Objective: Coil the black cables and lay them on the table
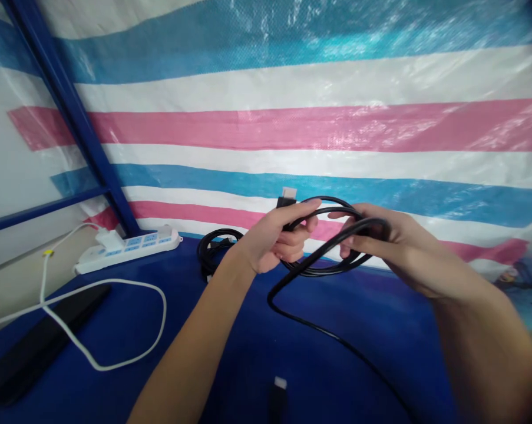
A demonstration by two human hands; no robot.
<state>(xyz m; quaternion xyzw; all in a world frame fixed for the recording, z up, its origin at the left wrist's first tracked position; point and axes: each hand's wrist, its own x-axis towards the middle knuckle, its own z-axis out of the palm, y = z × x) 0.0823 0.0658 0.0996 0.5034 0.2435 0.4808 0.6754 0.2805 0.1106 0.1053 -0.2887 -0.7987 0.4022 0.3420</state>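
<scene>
The black cable (310, 257) hung in loops between the two hands, above the blue surface (248, 353). The left hand (277, 238) held one side of the loops, a plug (287, 200) jutting up beside it; the right hand (383, 238) grasped the other side. Coiling appeared to be the step in hand, and the next move seemed to call for a steady left grip while the right gathered the slack trailing below. Another plug (279, 393) lay beneath the hands, a second coil (217, 242) beyond the left forearm, and a power strip (131, 250) farther left.
</scene>
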